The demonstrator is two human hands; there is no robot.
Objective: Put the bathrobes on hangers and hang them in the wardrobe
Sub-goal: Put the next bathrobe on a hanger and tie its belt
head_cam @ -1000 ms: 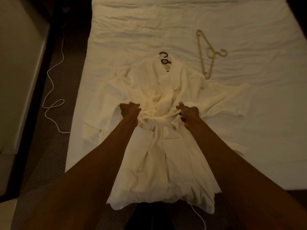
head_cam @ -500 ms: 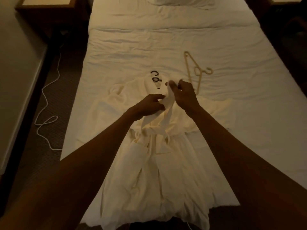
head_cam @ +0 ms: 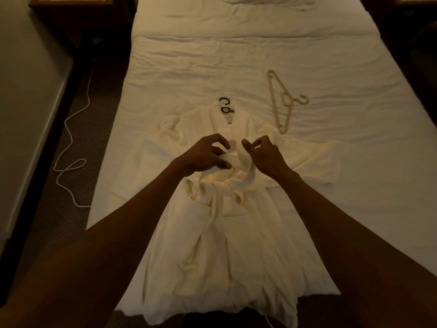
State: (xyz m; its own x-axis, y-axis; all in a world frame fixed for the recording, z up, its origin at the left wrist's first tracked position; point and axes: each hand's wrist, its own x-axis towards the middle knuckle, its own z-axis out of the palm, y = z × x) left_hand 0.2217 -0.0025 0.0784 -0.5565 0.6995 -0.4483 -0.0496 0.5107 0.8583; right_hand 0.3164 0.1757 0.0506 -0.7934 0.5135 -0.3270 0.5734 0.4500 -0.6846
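- Head view: cream bathrobe (head_cam: 236,256) lies face up and lengthwise on the bed (head_cam: 260,50), hem hanging over the near edge, sleeves spread to both sides.
- Dark hanger (head_cam: 223,99) sits inside the robe; only its hook shows above the collar.
- Belt (head_cam: 236,158) is wrapped around the robe's waist. Its loose ends are lifted above the chest, between the two hands.
- Left hand (head_cam: 205,155): thumb and curled fingers pinch one belt end, which juts out to the right of the fingertips.
- Right hand (head_cam: 264,155): fingers curled over the other belt end, the strip draping down below the thumb toward the waist.
- Hands close together, nearly touching, directly over the robe's overlap and below the collar.
- Tan hanger (head_cam: 275,102) lies bare on the sheet, beyond the robe's right shoulder.
- White cord (head_cam: 70,140) trails on the carpet left of the bed.
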